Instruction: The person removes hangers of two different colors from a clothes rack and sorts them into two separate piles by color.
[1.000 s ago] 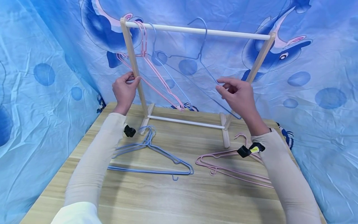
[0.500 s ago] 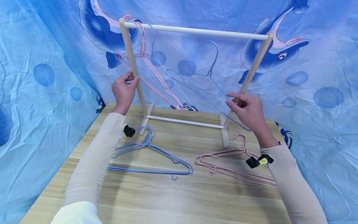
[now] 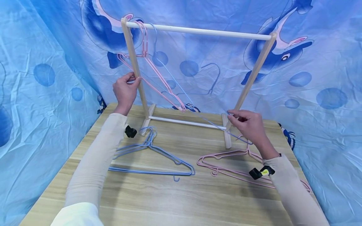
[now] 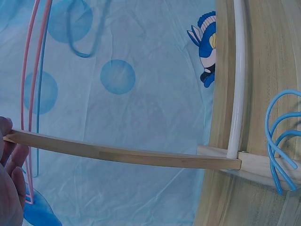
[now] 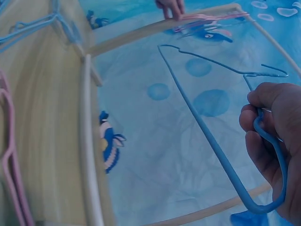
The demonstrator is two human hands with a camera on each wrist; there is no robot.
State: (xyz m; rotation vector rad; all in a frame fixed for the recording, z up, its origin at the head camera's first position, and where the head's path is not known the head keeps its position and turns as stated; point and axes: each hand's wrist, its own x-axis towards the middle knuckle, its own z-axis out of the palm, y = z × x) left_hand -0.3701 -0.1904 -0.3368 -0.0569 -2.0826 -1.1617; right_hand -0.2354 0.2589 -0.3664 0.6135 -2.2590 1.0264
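Observation:
My right hand (image 3: 250,127) pinches a blue hanger (image 5: 205,131) between thumb and fingers near one shoulder end. The hanger is tilted, and its hook (image 3: 217,77) is well below the white top rail (image 3: 198,30) of a wooden rack. With thumb and fingertips, my left hand (image 3: 125,94) holds the rack's left post (image 3: 135,66); the wrist view there shows the fingers (image 4: 16,160) at the post's side. Close to that post, pink hangers (image 3: 145,54) and one blue hanger (image 3: 155,39) hang from the top rail.
Several blue hangers (image 3: 149,145) lie stacked on the wooden table (image 3: 175,204) at front left. Pink hangers (image 3: 223,153) lie at front right, partly under my right forearm. A white lower rail (image 3: 186,122) joins the rack's feet. A blue patterned curtain (image 3: 325,125) surrounds the table.
My right hand has come down and slightly right with the blue hanger, whose hook has dropped from the top rail's height to well beneath it. My left hand stays on the post.

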